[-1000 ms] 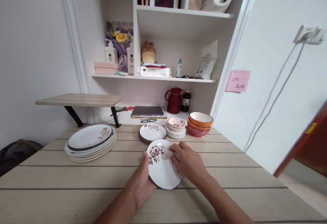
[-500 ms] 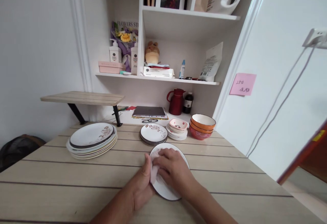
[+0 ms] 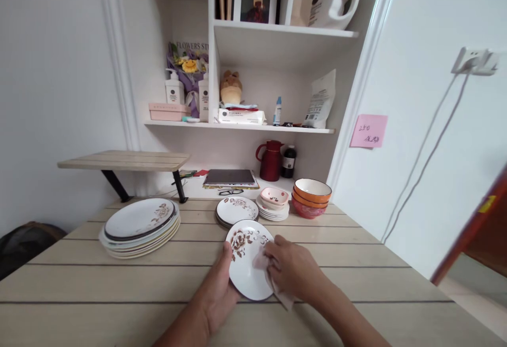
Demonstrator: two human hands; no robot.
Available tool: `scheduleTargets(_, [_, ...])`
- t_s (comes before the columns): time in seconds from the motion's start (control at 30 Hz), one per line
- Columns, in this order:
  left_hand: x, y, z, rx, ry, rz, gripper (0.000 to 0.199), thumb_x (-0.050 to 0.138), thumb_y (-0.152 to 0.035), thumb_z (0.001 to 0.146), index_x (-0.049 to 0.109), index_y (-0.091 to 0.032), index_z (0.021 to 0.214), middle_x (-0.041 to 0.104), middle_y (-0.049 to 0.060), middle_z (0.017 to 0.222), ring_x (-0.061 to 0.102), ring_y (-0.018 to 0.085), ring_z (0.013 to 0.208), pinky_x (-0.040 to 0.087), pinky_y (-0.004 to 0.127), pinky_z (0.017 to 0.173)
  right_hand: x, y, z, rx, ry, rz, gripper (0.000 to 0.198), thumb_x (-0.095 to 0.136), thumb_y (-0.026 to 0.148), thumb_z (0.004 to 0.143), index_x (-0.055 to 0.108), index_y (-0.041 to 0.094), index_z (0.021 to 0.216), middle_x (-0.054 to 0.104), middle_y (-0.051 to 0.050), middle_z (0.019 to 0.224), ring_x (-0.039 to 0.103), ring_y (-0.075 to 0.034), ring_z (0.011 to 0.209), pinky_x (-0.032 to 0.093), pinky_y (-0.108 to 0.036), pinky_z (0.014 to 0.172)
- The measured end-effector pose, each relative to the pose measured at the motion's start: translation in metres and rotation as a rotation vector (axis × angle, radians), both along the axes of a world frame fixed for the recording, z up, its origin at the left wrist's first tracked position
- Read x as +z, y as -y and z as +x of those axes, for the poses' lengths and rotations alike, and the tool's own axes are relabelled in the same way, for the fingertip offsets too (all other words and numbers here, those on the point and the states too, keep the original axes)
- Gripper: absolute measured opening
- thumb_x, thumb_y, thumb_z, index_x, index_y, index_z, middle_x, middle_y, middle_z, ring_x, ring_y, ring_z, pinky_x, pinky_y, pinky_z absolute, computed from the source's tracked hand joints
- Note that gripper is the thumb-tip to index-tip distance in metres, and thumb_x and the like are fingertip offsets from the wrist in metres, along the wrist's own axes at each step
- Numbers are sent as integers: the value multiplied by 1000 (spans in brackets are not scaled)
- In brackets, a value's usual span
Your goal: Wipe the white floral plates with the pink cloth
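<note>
My left hand (image 3: 223, 277) grips the left rim of a small white plate (image 3: 247, 278) with brown flowers and a dark edge, thumb on top and fingers hidden beneath. The plate is tilted toward me above the wooden table (image 3: 158, 283). My right hand (image 3: 295, 268) is closed on a pale pinkish cloth (image 3: 261, 258), which touches the plate's right side and hangs below the fingers. Just behind sits a stack of similar flowered plates (image 3: 236, 210).
At the left is a stack of larger plates (image 3: 138, 220). Small white dishes (image 3: 273, 204) and orange and red bowls (image 3: 311, 199) stand back right. Behind them are a laptop (image 3: 231, 177), glasses (image 3: 231, 192), a red jug (image 3: 271, 161) and a small raised shelf (image 3: 122, 160).
My right hand with the cloth has moved from the plate's left side to its right side, uncovering the flower pattern. The view has shifted slightly.
</note>
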State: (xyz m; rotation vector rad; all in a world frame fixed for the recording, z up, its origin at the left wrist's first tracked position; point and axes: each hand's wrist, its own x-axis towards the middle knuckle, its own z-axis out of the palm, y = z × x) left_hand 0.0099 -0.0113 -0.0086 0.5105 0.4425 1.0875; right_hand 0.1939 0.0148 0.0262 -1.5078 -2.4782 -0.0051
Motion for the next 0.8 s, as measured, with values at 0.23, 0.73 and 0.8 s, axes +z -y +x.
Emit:
scheduleTargets(0.23, [4,1,-2,-118,10,-11,70,40,-62,84,43,-17,137,63,15,123,56,29,116,38,44,101,3,25,-25,387,-176,-31,22,55,22,77,60,26,99,57,0,97,54,-14,84,34,-24,67])
scheduleTargets(0.73, [-2,-5,2,26,-76,-21,62,45,-53,87,40,-20,139,59,14,128,52,28,122,34,45,105,5,-13,-3,-39,-176,186,22,53,25,84,61,27,104,58,-5,100,54,-20,90,34,-30,74])
scheduleTargets(0.8, [-1,-4,1,29,-90,-34,63,46,-53,87,38,-21,140,59,14,129,53,27,121,36,46,103,4,-10,0,-56,-116,86,21,54,24,80,61,24,100,58,-4,96,57,-18,80,33,-27,65])
